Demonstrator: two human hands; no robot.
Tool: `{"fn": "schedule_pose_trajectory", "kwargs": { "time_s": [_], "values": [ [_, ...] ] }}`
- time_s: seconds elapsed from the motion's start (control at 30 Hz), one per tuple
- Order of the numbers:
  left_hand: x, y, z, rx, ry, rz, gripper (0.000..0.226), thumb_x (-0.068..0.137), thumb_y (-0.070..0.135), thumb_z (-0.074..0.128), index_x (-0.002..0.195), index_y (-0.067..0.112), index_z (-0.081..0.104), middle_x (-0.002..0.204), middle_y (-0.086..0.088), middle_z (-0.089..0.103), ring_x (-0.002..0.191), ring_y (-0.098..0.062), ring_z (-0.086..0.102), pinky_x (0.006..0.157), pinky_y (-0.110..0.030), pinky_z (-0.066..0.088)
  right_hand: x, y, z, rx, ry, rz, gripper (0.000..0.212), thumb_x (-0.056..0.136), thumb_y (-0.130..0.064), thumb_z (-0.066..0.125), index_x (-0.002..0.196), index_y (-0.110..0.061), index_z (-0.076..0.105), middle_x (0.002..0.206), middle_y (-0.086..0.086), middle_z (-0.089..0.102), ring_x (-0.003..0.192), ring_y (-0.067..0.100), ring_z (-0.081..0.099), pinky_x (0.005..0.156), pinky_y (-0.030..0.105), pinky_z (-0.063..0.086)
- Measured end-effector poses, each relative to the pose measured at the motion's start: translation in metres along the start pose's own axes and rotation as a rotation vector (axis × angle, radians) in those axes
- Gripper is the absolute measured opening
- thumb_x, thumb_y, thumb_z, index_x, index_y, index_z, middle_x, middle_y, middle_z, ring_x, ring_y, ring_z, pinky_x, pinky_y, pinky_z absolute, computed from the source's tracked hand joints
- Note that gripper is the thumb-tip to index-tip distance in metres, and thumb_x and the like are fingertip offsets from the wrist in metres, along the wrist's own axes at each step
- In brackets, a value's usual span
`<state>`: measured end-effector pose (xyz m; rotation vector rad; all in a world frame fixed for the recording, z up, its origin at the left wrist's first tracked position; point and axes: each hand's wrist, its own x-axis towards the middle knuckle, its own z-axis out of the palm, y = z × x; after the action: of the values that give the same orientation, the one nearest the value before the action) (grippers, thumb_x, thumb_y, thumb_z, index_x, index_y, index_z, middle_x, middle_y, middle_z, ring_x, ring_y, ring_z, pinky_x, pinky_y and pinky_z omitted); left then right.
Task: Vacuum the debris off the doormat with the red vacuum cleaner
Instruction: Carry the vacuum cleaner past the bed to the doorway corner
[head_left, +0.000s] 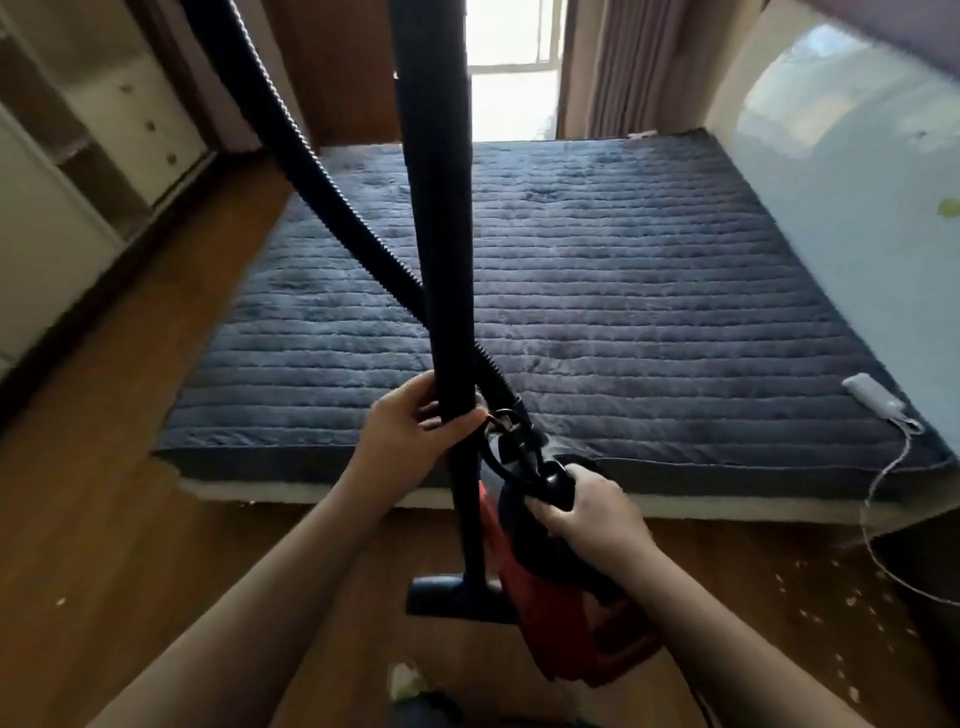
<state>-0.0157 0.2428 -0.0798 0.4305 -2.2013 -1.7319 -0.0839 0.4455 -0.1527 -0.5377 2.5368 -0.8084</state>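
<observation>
Right hand (587, 512) grips the black handle of the red vacuum cleaner (561, 623), held just above the wood floor (104, 519). Left hand (415, 431) curls round the smooth black tube (441, 260); T-shaped nozzle (457, 597) hangs near the floor. Pale crumbs (810, 603) lie on the floor at right. No doormat recognisable; beyond lies a dark ribbed quilted pad (623, 312). Ribbed hose (291, 135) loops up left. Best to lower the nozzle flat, then make slow strokes along the ribs.

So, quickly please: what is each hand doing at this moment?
Left hand: closed around the black wand.
Right hand: closed on the black handle of the red vacuum cleaner.
</observation>
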Motion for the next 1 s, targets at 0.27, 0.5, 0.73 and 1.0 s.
{"fn": "schedule_pose_trajectory", "kwargs": {
  "time_s": [0.27, 0.5, 0.73, 1.0],
  "values": [
    [-0.048, -0.057, -0.188, -0.029, 0.236, -0.081, 0.024, 0.079, 0.009, 0.081, 0.095, 0.024, 0.07, 0.091, 0.007, 0.076, 0.089, -0.009, 0.072, 0.079, -0.018, 0.054, 0.042, -0.152, 0.121, -0.122, -0.177, -0.163, 0.037, 0.077, -0.056, 0.067, 0.101, -0.029, 0.064, 0.091, -0.008, 0.071, 0.09, 0.015, 0.066, 0.076, 0.032, 0.05],
    [-0.082, -0.084, -0.336, -0.036, 0.447, -0.156, 0.02, 0.083, 0.007, 0.077, 0.101, 0.011, 0.069, 0.095, 0.002, 0.076, 0.094, -0.012, 0.071, 0.082, -0.021, 0.054, 0.079, -0.286, 0.214, -0.128, -0.328, -0.314, 0.032, 0.075, -0.05, 0.072, 0.09, -0.024, 0.063, 0.074, -0.008, 0.068, 0.074, 0.012, 0.065, 0.072, 0.035, 0.054],
    [-0.071, -0.109, -0.443, 0.06, 0.665, -0.174, 0.018, 0.082, 0.007, 0.078, 0.099, 0.011, 0.071, 0.092, 0.001, 0.075, 0.091, -0.012, 0.071, 0.087, -0.025, 0.056, 0.129, -0.396, 0.282, -0.162, -0.419, -0.487, 0.036, 0.075, -0.052, 0.071, 0.097, -0.024, 0.065, 0.077, -0.008, 0.068, 0.073, 0.012, 0.065, 0.071, 0.035, 0.054],
    [-0.015, -0.148, -0.548, 0.23, 0.857, -0.26, 0.019, 0.08, 0.004, 0.078, 0.098, 0.007, 0.072, 0.082, 0.017, 0.071, 0.08, 0.012, 0.066, 0.069, -0.003, 0.046, 0.211, -0.508, 0.356, -0.135, -0.555, -0.604, 0.029, 0.074, -0.048, 0.073, 0.089, -0.024, 0.064, 0.08, -0.007, 0.067, 0.071, 0.013, 0.066, 0.069, 0.038, 0.056]
  ]
}}
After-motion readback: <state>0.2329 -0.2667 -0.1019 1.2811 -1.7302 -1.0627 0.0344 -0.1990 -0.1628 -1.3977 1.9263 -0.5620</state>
